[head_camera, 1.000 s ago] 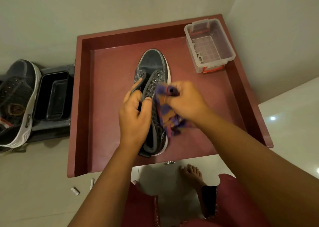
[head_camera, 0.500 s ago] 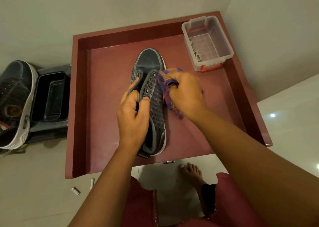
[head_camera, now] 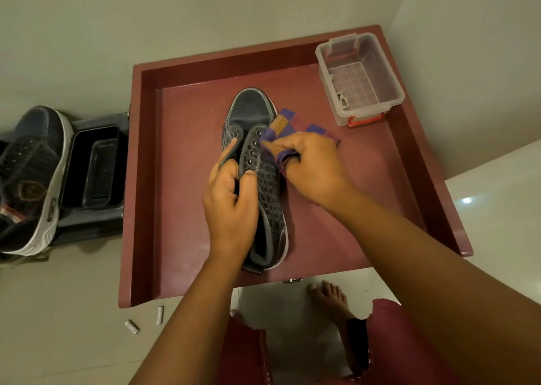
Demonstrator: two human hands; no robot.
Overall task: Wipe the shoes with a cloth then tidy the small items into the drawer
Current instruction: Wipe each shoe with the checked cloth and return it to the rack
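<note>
- Dark grey shoe [head_camera: 265, 179] lay inside the red drawer [head_camera: 181, 179], toe pointing away from the person
- Left hand [head_camera: 231, 206] had its grip curled round the shoe's collar, thumb on the outer side, fingers tucked inside the opening
- Right hand [head_camera: 313, 168] pinched a purple, orange and pink checked cloth [head_camera: 288, 127], pressing it against the shoe's right side near the eyelets
- One clear plastic box [head_camera: 361, 77] with red latches sat in the drawer's far right corner
- One second shoe [head_camera: 32, 179] lay on the floor at left, beside a black tray [head_camera: 93, 165]; its round badge was unreadable
- Two small white items [head_camera: 146, 320] lay on the floor by the drawer's near left corner
</note>
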